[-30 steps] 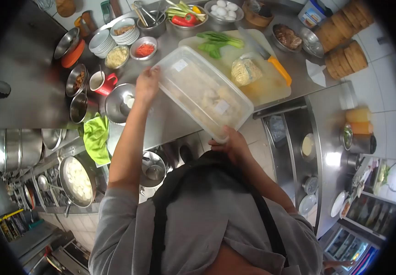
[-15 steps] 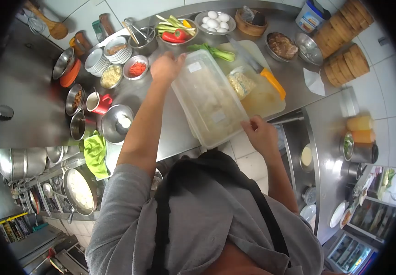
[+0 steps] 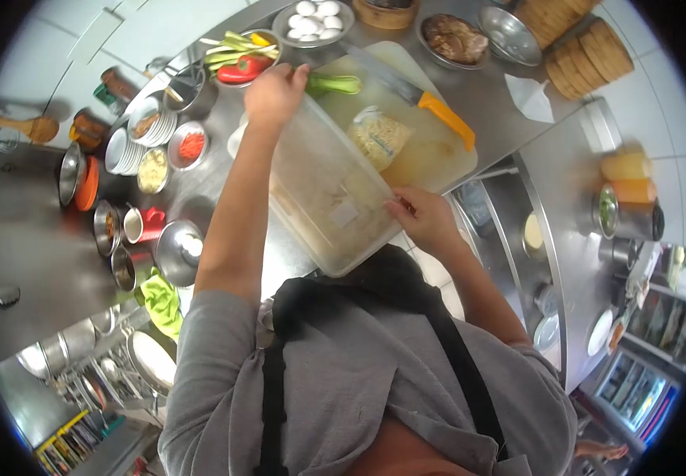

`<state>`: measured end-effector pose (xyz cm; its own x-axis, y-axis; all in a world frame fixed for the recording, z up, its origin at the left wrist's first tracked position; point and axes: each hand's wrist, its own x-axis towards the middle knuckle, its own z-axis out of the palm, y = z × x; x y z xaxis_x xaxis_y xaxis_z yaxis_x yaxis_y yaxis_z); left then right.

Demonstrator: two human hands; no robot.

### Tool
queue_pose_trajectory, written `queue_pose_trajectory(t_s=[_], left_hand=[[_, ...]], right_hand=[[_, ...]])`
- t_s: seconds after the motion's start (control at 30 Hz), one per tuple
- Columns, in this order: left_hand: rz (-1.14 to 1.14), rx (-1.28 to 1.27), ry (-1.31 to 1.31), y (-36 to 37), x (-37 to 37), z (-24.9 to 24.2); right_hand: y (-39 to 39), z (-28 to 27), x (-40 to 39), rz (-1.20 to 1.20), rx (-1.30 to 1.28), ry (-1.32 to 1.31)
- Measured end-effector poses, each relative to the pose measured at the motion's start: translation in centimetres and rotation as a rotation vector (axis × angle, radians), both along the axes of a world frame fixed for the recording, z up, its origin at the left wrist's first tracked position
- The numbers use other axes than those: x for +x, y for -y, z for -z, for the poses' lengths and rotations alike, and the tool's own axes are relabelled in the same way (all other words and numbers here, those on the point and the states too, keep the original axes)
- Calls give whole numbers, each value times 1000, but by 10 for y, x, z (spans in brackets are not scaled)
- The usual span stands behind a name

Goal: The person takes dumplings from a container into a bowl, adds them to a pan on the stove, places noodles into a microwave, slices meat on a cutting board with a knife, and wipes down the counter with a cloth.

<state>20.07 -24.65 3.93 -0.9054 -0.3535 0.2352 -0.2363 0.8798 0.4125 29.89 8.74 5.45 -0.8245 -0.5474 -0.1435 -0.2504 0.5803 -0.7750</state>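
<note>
A translucent plastic container (image 3: 323,186) with pale contents lies tilted in front of my body. At its far left corner my left hand (image 3: 276,95) has its fingers closed round the rim. My right hand (image 3: 418,214) pinches the edge on the right side. Beside the container, a white cutting board (image 3: 446,151) carries a bag of pale chopped food (image 3: 377,136) and an orange-handled knife (image 3: 447,119). Green leafy stalks (image 3: 335,83) lie just beyond my left hand.
Bowls of eggs (image 3: 311,24), peppers (image 3: 244,70) and meat (image 3: 454,40) stand at the back. At left are a red mug (image 3: 146,224), a metal bowl (image 3: 178,252) and a green cloth (image 3: 160,304). Bamboo steamers (image 3: 593,59) stand back right. Part of another person's hand (image 3: 609,451) shows lower right.
The view has turned and shifted, so the counter items appear further left. The container, still in both hands, appears lower and to the left. Another person's hand now shows at lower right.
</note>
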Motion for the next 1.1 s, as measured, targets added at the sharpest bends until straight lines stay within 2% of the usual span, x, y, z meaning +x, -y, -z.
queue_pose_trajectory(t_s=[0.03, 0.1, 0.17, 0.2, 0.23, 0.3, 0.33, 0.37, 0.4, 0.43, 0.53, 0.6, 0.63, 0.7, 0.73, 0.8, 0.83, 0.9, 0.97, 1.03, 1.1], left_hand=[[-72, -6, -1, -2, 2, -5], [-92, -8, -51, -10, 15, -41], [-155, -11, -84, -20, 31, -102], [-80, -22, -225, -24, 34, -122], [-51, -82, -203, -26, 35, -139], [55, -204, -452, -25, 35, -159], [22, -207, -435, -20, 43, -168], [71, -130, -508, -14, 52, -177], [126, -52, -585, -10, 58, -187], [12, 280, -391, -19, 80, -205], [-18, 231, -392, 40, 99, -130], [177, 160, -84, 51, 111, -97], [169, 159, -83, 49, 116, -78], [154, -179, -181, 36, 120, -55], [153, -174, -179, 28, 120, -51], [291, 184, 66, -5, 132, -52], [290, 192, 73, -21, 138, -48], [508, 200, 152, -44, 145, -38], [486, 206, 234, -54, 151, -31], [469, 206, 317, -56, 151, -31], [476, 266, 361, -53, 155, -34]], right_hand=[[-2, -1, 2, 16, 3, -1], [-1, -1, 7, -13, 33, -319], [8, -7, 8, 16, -37, -345], [10, -11, 12, 39, -102, -361], [12, -13, 15, 26, -92, -348], [23, -16, 3, 194, -256, -167], [20, -18, -18, 154, -253, -318], [13, -14, -39, 216, -276, -356], [7, -29, -58, 214, -285, -231], [-10, -37, -82, 295, -180, 81], [-47, 8, -153, 418, -268, 167], [-62, 35, -191, 387, -107, 187], [-62, 41, -201, 379, -106, 189], [-56, 39, -207, 229, 348, -480], [-54, 30, -205, 227, 353, -479], [-22, -22, -167, 313, 143, -574], [-13, -27, -153, 310, 151, -568], [8, -35, -128, 235, -105, -313], [39, -49, -79, 46, -120, -287], [54, -35, -53, -164, -196, -258], [63, -26, -41, -200, -149, -293]])
